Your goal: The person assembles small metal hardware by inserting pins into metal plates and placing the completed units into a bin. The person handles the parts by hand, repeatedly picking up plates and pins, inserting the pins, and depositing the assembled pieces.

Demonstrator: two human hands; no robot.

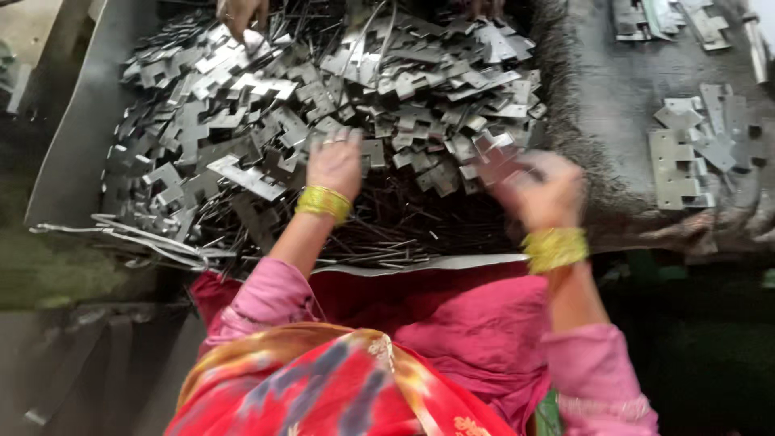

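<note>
A big heap of flat grey metal hinge plates [323,97] fills a tray in front of me, with thin dark metal pins [387,226] lying under its near edge. My left hand [335,165] rests palm down on the plates near the heap's front, fingers spread into them. My right hand [537,190] is blurred at the heap's right edge and closes on a metal plate [496,165]. Both wrists wear gold bangles over pink sleeves.
Another person's hand [238,14] reaches into the heap at the top left. Assembled hinges [694,153] lie on a dark worn surface [613,97] to the right. The tray's grey wall [81,137] slants along the left.
</note>
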